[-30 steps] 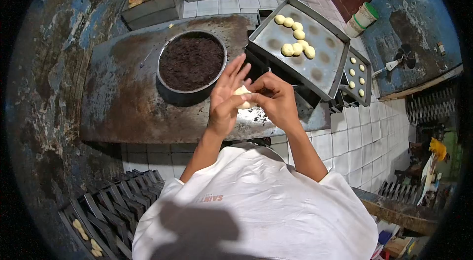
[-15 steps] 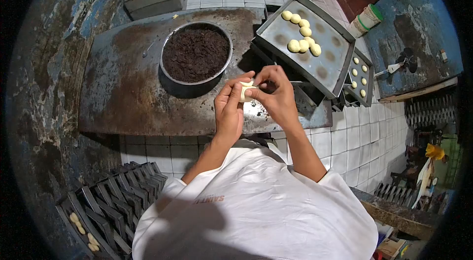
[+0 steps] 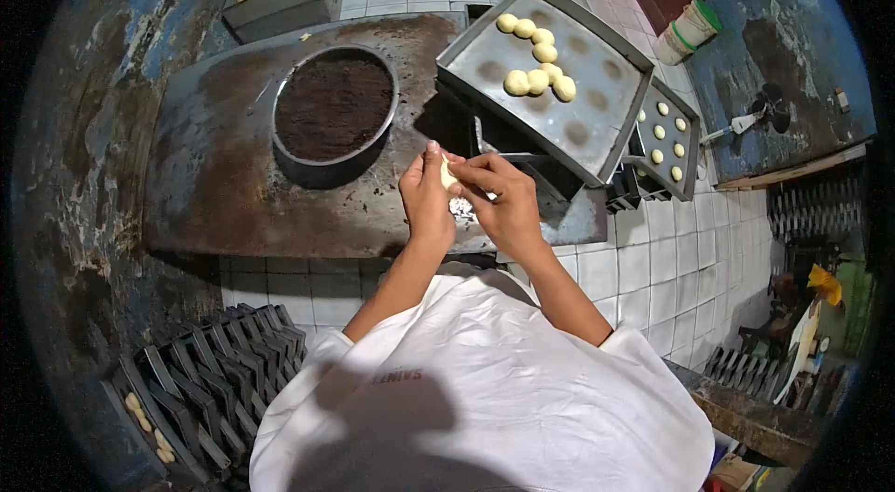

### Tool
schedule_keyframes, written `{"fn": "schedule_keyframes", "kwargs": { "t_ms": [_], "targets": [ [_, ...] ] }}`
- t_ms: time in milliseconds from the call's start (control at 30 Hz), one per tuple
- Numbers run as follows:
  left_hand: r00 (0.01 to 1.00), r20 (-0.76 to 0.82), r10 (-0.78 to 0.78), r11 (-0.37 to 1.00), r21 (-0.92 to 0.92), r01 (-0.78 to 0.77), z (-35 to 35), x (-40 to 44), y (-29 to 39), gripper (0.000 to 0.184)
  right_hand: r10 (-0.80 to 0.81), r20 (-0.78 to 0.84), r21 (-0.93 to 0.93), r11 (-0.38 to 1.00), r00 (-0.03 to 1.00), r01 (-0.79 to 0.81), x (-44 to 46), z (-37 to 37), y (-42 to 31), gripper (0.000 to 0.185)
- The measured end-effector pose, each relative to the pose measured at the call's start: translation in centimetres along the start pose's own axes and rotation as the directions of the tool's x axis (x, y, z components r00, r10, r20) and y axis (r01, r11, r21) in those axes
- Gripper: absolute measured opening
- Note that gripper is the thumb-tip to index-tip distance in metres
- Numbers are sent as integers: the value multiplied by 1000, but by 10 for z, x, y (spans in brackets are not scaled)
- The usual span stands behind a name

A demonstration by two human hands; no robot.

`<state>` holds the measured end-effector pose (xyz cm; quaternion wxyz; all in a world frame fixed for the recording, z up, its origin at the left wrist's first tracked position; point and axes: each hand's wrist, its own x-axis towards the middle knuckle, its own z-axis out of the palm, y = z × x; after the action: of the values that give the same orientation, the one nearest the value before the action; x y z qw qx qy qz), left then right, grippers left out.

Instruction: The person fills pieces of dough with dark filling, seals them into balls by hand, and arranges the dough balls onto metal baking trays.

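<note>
A worn, stained worktable point(image 3: 224, 166) spans the view. At its right end, a rectangular baking tray point(image 3: 601, 91) sits askew, with eight pale dough balls point(image 3: 544, 52) clustered toward its far left. Left of center stands a round metal bowl point(image 3: 326, 161), filled with a dark, crumbly mixture point(image 3: 336, 108). Over the table's front edge, the right hand point(image 3: 508, 198), nearer the tray, meets the left hand point(image 3: 430, 203), nearer the bowl. Both pinch a small piece of dough point(image 3: 447, 177) between their fingertips; fingers hide most of it, so its long axis cannot be told.
</note>
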<state>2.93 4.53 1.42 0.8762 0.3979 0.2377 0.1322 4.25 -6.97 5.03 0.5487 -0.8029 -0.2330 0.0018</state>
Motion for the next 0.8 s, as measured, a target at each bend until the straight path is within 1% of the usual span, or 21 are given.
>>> {"fn": "schedule_keyframes", "kwargs": {
  "t_ms": [33,67,133,167,200,267,300,333,400,433,467,500,533,600,633,667,700,733,767,800],
  "targets": [
    [1000,28,7,1000,13,-7,5,-1,-10,35,31,-26,41,999,999,-30,0,-9,7,22],
    [1000,28,2,1000,17,-3,13,-3,-19,35,36,-29,43,998,999,-35,0,-19,12,22],
    [991,27,134,965,225,-137,32,-13,-34,38,67,-131,-158,983,989,-88,0,-40,17,19],
    [977,92,194,933,290,-213,35,-18,-42,42,121,-164,-89,987,979,-137,-2,-47,32,29],
    [977,91,191,932,296,-210,43,-21,-50,42,126,-164,-84,986,978,-141,-3,-55,45,29],
    [887,259,383,810,368,-457,59,-25,-64,45,278,-138,188,950,951,-251,-4,-71,64,45],
    [861,353,366,785,380,-489,60,-23,-73,45,359,35,344,872,933,-348,-5,-86,66,58],
    [879,408,247,798,429,-424,64,-27,-75,46,376,203,403,809,904,-427,-10,-95,93,51],
    [774,593,221,682,473,-558,66,-17,-96,46,398,468,465,649,789,-602,-27,-117,124,43],
    [770,624,129,603,567,-561,69,-20,-98,45,400,472,460,649,786,-607,-26,-132,129,43],
    [768,636,76,581,598,-553,72,-25,-102,45,394,589,393,623,706,-676,-25,-149,131,41],
    [780,617,104,637,561,-529,72,-28,-110,45,384,695,316,597,608,-737,-23,-166,130,38],
    [794,594,131,689,521,-504,71,-30,-118,47,348,717,239,691,604,-682,-9,-184,127,40],
    [892,443,96,809,488,-329,68,-37,-111,47,368,683,100,808,631,-580,17,-216,145,46],
    [919,375,125,826,474,-306,58,-34,-106,43,408,532,-110,902,743,-417,34,-224,138,48],
    [940,306,153,843,456,-285,49,-31,-101,39,376,370,-340,906,849,-253,49,-231,133,50],
    [951,233,204,813,501,-297,35,-27,-97,35,130,214,-418,908,968,-30,53,-227,161,48],
    [964,122,235,837,479,-265,23,-28,-93,32,-13,202,-459,882,979,106,53,-226,200,55],
    [952,68,298,815,502,-291,9,-29,-89,29,4,314,-527,832,949,171,44,-222,246,58],
    [949,6,314,817,508,-273,-6,-31,-84,28,27,419,-584,773,907,247,42,-220,275,62]
  ]
}}
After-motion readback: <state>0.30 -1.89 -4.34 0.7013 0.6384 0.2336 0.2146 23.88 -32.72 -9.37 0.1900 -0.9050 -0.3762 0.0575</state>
